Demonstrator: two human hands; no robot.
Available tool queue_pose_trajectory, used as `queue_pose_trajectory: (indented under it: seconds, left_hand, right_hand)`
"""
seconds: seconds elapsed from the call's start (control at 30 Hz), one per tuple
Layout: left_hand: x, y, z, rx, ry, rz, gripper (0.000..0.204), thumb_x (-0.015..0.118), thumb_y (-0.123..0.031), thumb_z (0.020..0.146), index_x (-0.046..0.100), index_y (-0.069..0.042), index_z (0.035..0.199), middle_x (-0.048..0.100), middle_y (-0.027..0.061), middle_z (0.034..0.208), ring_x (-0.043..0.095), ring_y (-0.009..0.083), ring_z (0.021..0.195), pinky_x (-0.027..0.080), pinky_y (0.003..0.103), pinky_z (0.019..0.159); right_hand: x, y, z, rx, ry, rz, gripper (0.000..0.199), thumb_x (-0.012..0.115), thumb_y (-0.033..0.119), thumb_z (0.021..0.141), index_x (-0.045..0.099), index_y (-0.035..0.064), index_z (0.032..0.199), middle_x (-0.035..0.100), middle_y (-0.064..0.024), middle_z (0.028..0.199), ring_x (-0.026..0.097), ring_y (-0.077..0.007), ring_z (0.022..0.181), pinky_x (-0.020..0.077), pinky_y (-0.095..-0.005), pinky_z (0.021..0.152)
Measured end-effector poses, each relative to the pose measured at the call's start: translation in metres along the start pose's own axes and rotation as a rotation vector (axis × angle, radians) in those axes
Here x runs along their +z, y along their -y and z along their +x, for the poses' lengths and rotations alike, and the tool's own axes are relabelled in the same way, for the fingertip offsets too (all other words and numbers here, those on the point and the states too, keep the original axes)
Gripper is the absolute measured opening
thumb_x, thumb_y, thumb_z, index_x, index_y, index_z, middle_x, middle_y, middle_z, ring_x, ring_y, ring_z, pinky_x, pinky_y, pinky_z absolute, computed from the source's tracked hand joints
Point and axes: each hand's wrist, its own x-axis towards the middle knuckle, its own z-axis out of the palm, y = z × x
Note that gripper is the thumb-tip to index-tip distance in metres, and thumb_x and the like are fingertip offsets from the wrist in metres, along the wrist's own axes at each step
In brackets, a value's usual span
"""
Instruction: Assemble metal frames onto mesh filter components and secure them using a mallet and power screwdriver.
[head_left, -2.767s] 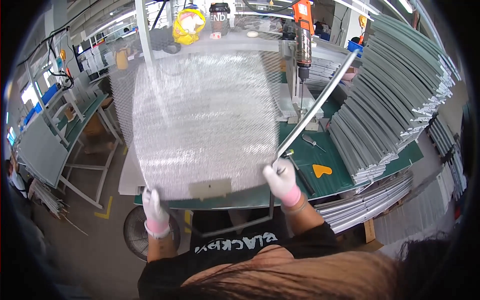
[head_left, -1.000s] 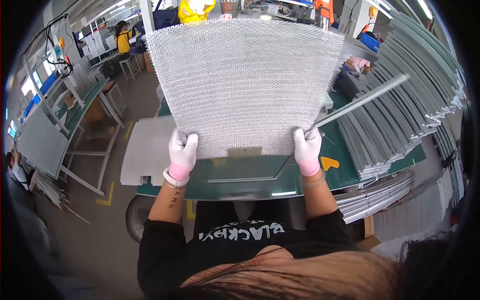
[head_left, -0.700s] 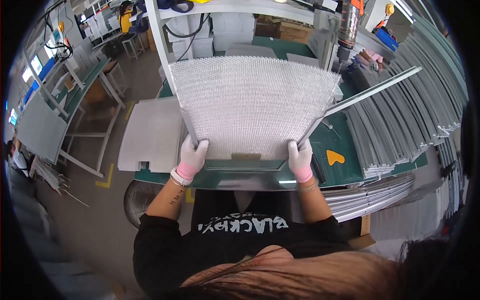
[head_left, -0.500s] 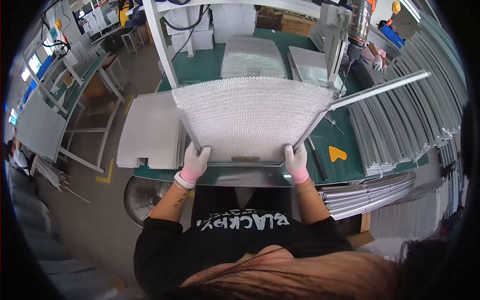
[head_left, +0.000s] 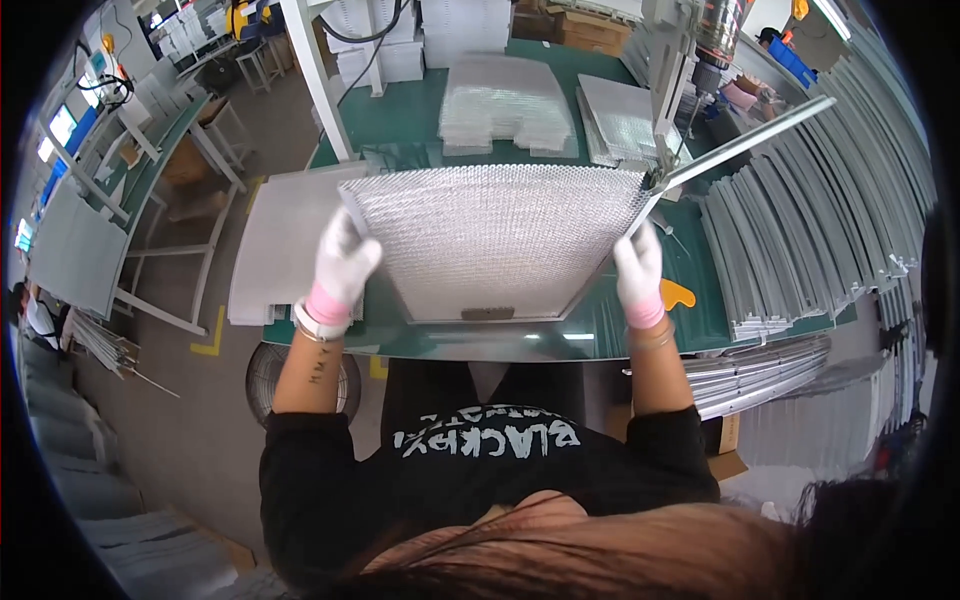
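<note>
A silver mesh filter panel [head_left: 500, 240] with a thin metal frame along its sides and near edge is tilted up over the green workbench. My left hand [head_left: 343, 262], in a white glove with a pink cuff, is closed on the left side near the far corner. My right hand [head_left: 640, 268], gloved the same way, is closed around the right side, its fingers partly hidden. From the panel's far right corner a metal frame strip [head_left: 745, 148] juts outward to the upper right. Close to my right hand lies an orange flat scraper [head_left: 678, 293].
Stacked mesh sheets [head_left: 505, 105] lie beyond the panel, and pale sheets [head_left: 285, 245] sit left. A hanging power driver [head_left: 715, 45] is at upper right. Many grey frame strips [head_left: 810, 230] line the right side. A fan [head_left: 300, 378] stands below the bench.
Both hands have moved up the panel's sides, away from me and farther apart. The jutting strip has swung up slightly and the panel's tilt has changed.
</note>
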Motion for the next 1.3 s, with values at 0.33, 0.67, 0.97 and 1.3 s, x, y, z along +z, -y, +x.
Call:
queue_pose_trajectory:
  seconds: [0.33, 0.67, 0.97, 1.3]
  left_hand:
    - [0.036, -0.002, 0.015, 0.096, -0.203, -0.052, 0.023, 0.055, 0.004, 0.088, 0.055, 0.0, 0.111, 0.057, 0.0004, 0.099, 0.051, 0.0059, 0.086, 0.043, 0.023, 0.08]
    - [0.013, 0.013, 0.02, 0.067, -0.199, -0.05, 0.024, 0.056, -0.002, 0.092, 0.054, -0.001, 0.116, 0.058, -0.0002, 0.102, 0.053, 0.0067, 0.09, 0.044, 0.023, 0.084]
    - [0.026, -0.004, 0.007, 0.303, -0.076, 0.126, 0.019, 0.052, -0.003, 0.089, 0.056, -0.001, 0.108, 0.06, 0.0096, 0.106, 0.057, 0.017, 0.096, 0.044, 0.032, 0.09]
    - [0.035, -0.019, 0.005, 0.355, 0.156, -0.005, 0.019, 0.062, -0.02, 0.091, 0.055, -0.006, 0.081, 0.057, 0.0087, 0.073, 0.055, 0.022, 0.068, 0.043, 0.035, 0.064]
  right_hand:
    - [-0.005, -0.039, 0.009, -0.273, -0.148, -0.216, 0.046, 0.03, 0.025, 0.104, 0.04, -0.0082, 0.134, 0.051, -0.0144, 0.126, 0.049, -0.0205, 0.115, 0.0389, -0.0335, 0.098]
    - [0.016, 0.011, 0.025, -0.423, -0.054, -0.306, 0.034, 0.035, 0.015, 0.099, 0.045, -0.0073, 0.121, 0.056, -0.0129, 0.106, 0.053, -0.0197, 0.092, 0.0428, -0.0325, 0.086]
    - [0.031, 0.024, 0.029, -0.409, -0.387, -0.441, 0.014, 0.046, 0.002, 0.092, 0.048, -0.0026, 0.105, 0.053, -0.0085, 0.083, 0.048, -0.0139, 0.068, 0.0409, -0.0271, 0.063]
    - [0.006, 0.029, 0.01, -0.38, 0.049, 0.061, 0.017, 0.065, 0.015, 0.087, 0.065, -0.0006, 0.082, 0.064, -0.0108, 0.077, 0.061, -0.0242, 0.071, 0.0498, -0.0362, 0.065]
